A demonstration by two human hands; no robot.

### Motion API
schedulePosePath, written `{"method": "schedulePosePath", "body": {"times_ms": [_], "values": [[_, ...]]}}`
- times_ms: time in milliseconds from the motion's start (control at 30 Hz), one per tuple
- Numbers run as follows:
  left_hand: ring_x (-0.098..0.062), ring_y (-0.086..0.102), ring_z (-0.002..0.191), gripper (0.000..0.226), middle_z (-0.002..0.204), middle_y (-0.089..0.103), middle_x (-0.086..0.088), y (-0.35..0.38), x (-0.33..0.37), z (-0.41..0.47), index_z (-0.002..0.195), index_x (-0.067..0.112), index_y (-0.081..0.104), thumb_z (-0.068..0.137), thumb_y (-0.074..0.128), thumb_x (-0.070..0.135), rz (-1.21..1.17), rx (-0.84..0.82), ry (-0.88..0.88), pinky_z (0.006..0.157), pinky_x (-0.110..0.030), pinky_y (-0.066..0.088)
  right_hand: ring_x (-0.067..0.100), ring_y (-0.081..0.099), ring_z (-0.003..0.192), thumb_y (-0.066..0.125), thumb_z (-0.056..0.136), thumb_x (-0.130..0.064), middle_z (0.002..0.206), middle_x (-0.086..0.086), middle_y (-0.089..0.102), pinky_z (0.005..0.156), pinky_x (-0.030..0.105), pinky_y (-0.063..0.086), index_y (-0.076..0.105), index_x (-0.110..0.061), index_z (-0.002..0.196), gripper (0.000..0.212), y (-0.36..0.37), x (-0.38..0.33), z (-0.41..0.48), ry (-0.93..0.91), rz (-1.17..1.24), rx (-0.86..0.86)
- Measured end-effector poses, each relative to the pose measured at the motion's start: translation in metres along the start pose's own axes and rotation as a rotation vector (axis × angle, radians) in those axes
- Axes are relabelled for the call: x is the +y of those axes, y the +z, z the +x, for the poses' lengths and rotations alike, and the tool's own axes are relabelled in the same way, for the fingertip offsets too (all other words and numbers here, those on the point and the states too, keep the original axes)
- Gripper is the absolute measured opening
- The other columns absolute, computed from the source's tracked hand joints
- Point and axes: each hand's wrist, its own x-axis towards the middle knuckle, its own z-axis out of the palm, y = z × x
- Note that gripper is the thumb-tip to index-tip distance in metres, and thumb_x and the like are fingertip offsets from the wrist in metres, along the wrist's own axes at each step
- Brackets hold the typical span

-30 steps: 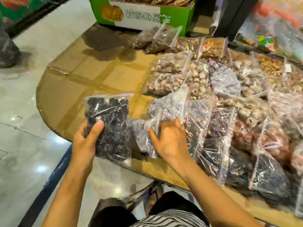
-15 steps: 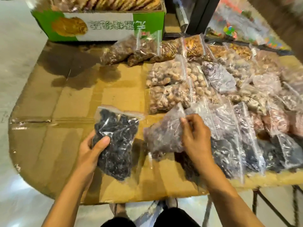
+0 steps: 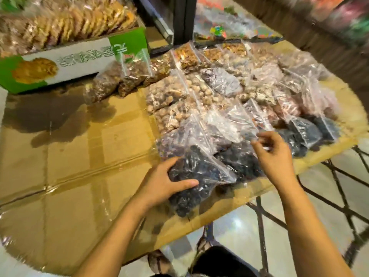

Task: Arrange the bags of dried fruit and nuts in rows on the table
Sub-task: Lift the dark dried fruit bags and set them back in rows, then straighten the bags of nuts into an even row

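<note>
Slanting near-left to far-right, dark fruit bag (image 3: 191, 170) lies gripped by left hand (image 3: 161, 186)

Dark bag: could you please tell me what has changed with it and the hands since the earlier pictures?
The left hand, gripping throughout, carried the dark bag rightward from bare cardboard against the near row. The right hand laid its greyish bag down in that row; its fingers now sit at a clear bag's edge. The green box and far bags stayed put.
</note>
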Motion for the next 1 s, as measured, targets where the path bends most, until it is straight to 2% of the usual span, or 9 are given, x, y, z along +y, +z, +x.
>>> {"method": "schedulePosePath", "body": {"times_ms": [67,133,200,300,367,500,667,833,1000], "values": [[0.005,0.061,0.105,0.064,0.111,0.066,0.028,0.022,0.006,0.017,0.110,0.045,0.060,0.055,0.075,0.073,0.127,-0.073,0.006,0.093,-0.026,0.050,0.019,0.059,0.082,0.064,0.085,-0.021,0.083,0.001,0.062,0.081,0.046,0.052,0.061,-0.014,0.100,0.017,-0.020,0.015,-0.010,0.062,0.000,0.099],[-0.007,0.058,0.117,0.080,0.127,0.062,0.015,0.044,0.009,0.033,0.128,0.034,0.053,0.060,0.071,0.073,0.255,-0.130,-0.008,0.098,-0.031,0.047,0.019,0.059,0.081,0.063,0.085,-0.021,0.081,0.000,0.061,0.078,0.044,0.052,0.061,-0.013,0.097,0.015,-0.035,0.027,-0.019,0.101,0.008,0.154],[-0.017,0.051,0.126,0.095,0.140,0.052,0.003,0.058,0.011,0.041,0.140,0.021,0.042,0.065,0.063,0.076,0.407,-0.151,-0.042,0.102,-0.037,0.044,0.019,0.059,0.082,0.063,0.087,-0.017,0.082,-0.001,0.060,0.072,0.034,0.050,0.060,-0.010,0.098,0.013,-0.045,0.034,-0.027,0.125,-0.007,0.151],[-0.021,0.043,0.131,0.091,0.145,0.046,-0.003,0.068,0.012,0.028,0.147,0.018,0.033,0.077,0.053,0.072,0.567,0.023,0.012,0.106,-0.038,0.039,0.017,0.056,0.081,0.063,0.088,-0.015,0.081,-0.003,0.057,0.065,0.023,0.042,0.060,-0.008,0.101,0.016,-0.048,0.039,-0.035,0.137,-0.021,0.113],[-0.021,0.035,0.137,0.090,0.151,0.038,-0.005,0.076,0.011,0.011,0.151,0.017,0.024,0.083,0.052,0.067,0.586,0.132,0.053,0.112,-0.036,0.031,0.019,0.056,0.085,0.062,0.088,-0.016,0.085,0.000,0.058,0.070,0.027,0.042,0.059,-0.009,0.103,0.016,-0.045,0.040,-0.037,0.148,-0.023,0.080],[-0.028,0.015,0.145,0.126,0.159,0.014,-0.010,0.089,0.011,0.003,0.154,0.013,0.001,0.065,0.059,0.080,0.707,0.031,-0.012,0.118,-0.038,0.014,0.026,0.054,0.104,0.062,0.089,-0.030,0.105,0.008,0.057,0.084,0.037,0.046,0.051,-0.011,0.112,0.032,-0.031,0.044,-0.032,0.190,-0.074,-0.019],[-0.019,0.016,0.143,0.114,0.158,0.017,0.000,0.070,0.007,0.013,0.154,0.020,0.008,0.070,0.075,0.059,0.712,-0.088,0.052,0.118,-0.034,0.017,0.033,0.028,0.129,0.063,0.082,-0.052,0.138,0.018,0.038,0.103,0.044,0.032,0.033,-0.008,0.139,0.078,-0.017,0.047,-0.022,0.212,-0.312,-0.162],[-0.016,0.017,0.144,0.118,0.159,0.016,0.002,0.067,0.016,0.009,0.154,0.025,0.006,0.065,0.069,0.070,0.778,-0.132,0.048,0.117,-0.033,0.016,0.034,0.030,0.124,0.062,0.078,-0.059,0.130,0.017,0.042,0.101,0.043,0.032,0.044,-0.012,0.131,0.073,-0.019,0.049,-0.018,0.154,-0.380,-0.173],[-0.014,0.031,0.138,0.112,0.152,0.032,0.005,0.074,0.047,-0.001,0.151,0.028,0.022,0.061,0.041,0.092,0.650,0.112,0.076,0.112,-0.034,0.028,0.030,0.034,0.120,0.062,0.076,-0.062,0.124,0.013,0.047,0.099,0.041,0.034,0.049,-0.014,0.125,0.069,-0.029,0.051,-0.013,0.112,-0.401,-0.227]]}}
